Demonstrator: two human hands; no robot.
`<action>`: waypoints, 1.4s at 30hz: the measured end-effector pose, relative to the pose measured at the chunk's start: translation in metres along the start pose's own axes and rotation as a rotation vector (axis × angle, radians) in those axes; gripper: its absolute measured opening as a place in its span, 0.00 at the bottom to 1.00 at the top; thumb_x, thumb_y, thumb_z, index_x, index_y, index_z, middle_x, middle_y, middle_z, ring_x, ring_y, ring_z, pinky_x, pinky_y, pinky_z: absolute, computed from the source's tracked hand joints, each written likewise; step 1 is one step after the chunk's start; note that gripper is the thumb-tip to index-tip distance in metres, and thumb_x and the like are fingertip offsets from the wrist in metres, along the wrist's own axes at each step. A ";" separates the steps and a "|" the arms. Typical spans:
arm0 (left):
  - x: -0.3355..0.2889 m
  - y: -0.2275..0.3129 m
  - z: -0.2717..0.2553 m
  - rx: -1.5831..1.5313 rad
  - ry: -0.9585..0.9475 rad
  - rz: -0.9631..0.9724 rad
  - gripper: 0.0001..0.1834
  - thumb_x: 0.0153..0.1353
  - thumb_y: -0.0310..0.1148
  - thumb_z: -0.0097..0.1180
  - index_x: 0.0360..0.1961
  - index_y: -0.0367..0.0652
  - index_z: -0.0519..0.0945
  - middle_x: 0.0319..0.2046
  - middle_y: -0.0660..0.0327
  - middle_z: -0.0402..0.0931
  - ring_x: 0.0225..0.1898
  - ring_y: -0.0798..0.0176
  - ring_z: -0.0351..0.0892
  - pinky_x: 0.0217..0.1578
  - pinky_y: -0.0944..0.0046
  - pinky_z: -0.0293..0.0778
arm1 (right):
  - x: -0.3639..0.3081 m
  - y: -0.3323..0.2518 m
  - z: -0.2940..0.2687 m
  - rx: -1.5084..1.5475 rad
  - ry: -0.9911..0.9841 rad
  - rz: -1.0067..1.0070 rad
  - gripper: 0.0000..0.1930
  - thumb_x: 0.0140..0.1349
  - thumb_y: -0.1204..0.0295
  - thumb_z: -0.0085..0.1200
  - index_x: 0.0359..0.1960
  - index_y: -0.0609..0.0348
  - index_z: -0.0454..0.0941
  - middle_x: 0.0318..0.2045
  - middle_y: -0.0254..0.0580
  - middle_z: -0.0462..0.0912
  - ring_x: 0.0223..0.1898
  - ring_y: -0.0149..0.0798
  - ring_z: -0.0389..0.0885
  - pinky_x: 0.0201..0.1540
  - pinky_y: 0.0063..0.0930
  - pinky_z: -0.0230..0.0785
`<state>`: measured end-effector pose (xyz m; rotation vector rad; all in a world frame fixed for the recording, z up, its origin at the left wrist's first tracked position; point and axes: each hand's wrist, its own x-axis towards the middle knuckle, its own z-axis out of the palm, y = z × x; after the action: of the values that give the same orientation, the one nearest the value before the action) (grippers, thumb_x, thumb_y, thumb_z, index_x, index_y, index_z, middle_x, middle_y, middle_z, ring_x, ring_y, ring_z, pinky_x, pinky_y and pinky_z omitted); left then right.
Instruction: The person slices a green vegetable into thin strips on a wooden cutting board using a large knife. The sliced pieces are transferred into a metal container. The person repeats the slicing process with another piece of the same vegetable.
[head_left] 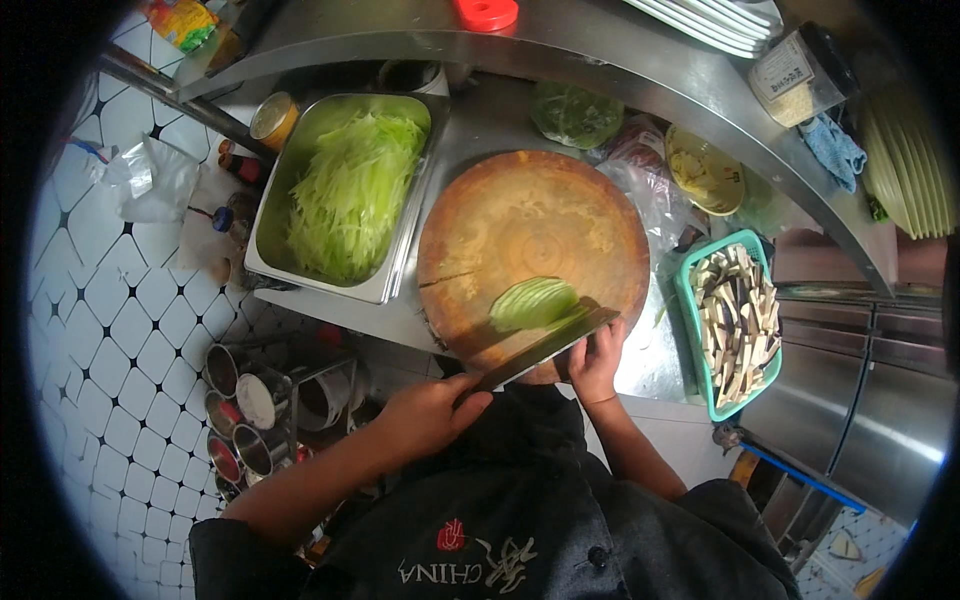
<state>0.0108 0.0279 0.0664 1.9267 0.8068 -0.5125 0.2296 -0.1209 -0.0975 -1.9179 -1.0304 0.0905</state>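
Observation:
My left hand (430, 412) is closed round the handle of a cleaver (545, 347). Its blade slants up to the right across the near part of a round wooden chopping board (535, 215). Just beyond the blade, thin pale green vegetable slices (532, 303) lie overlapped in a fanned stack, and more green shows along the blade. My right hand (597, 364) is by the blade's tip at the board's near right edge, its fingers curled in. Whatever is under those fingers is hidden by the hand and blade.
Left of the board stands a steel pan (262, 245) of green shreds. At right, a turquoise basket (690, 330) holds pale, dark-edged strips. A steel shelf (590, 60) arches over the far side, carrying stacked plates (715, 22) and a jar (800, 75). A yellow bowl (728, 200) sits beneath.

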 end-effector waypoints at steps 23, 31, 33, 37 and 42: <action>0.008 -0.005 0.006 -0.075 0.048 0.143 0.21 0.74 0.47 0.49 0.53 0.39 0.79 0.39 0.40 0.82 0.43 0.37 0.83 0.45 0.46 0.76 | -0.002 0.001 0.004 -0.031 0.045 -0.026 0.15 0.58 0.80 0.55 0.48 0.64 0.77 0.46 0.56 0.74 0.50 0.59 0.74 0.54 0.46 0.69; -0.008 -0.016 0.017 0.011 0.101 0.072 0.25 0.72 0.51 0.51 0.58 0.42 0.79 0.37 0.41 0.84 0.40 0.37 0.84 0.41 0.45 0.79 | 0.003 -0.008 -0.001 -0.017 0.035 -0.011 0.17 0.56 0.81 0.55 0.49 0.66 0.79 0.47 0.56 0.76 0.50 0.58 0.76 0.56 0.44 0.70; -0.007 -0.014 0.019 0.007 0.117 0.078 0.25 0.72 0.51 0.52 0.58 0.42 0.79 0.37 0.41 0.84 0.40 0.37 0.84 0.41 0.44 0.79 | 0.004 -0.008 0.000 -0.011 0.031 0.004 0.16 0.56 0.81 0.55 0.48 0.66 0.79 0.47 0.55 0.77 0.50 0.58 0.76 0.55 0.43 0.71; -0.004 -0.006 0.013 -0.023 0.053 0.011 0.22 0.73 0.45 0.51 0.59 0.43 0.78 0.41 0.40 0.83 0.44 0.37 0.84 0.46 0.46 0.79 | 0.006 -0.010 0.000 0.005 0.041 0.000 0.16 0.57 0.81 0.55 0.48 0.66 0.79 0.46 0.56 0.77 0.49 0.58 0.76 0.54 0.43 0.71; 0.005 -0.005 0.013 -0.018 0.049 0.035 0.21 0.74 0.46 0.50 0.58 0.44 0.79 0.41 0.40 0.83 0.44 0.36 0.83 0.46 0.45 0.78 | 0.002 -0.001 0.001 -0.039 0.036 -0.024 0.13 0.57 0.81 0.57 0.46 0.66 0.78 0.46 0.56 0.76 0.49 0.59 0.75 0.53 0.45 0.71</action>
<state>0.0108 0.0198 0.0543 1.9399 0.8055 -0.4369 0.2299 -0.1184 -0.0962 -1.9345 -1.0377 0.0221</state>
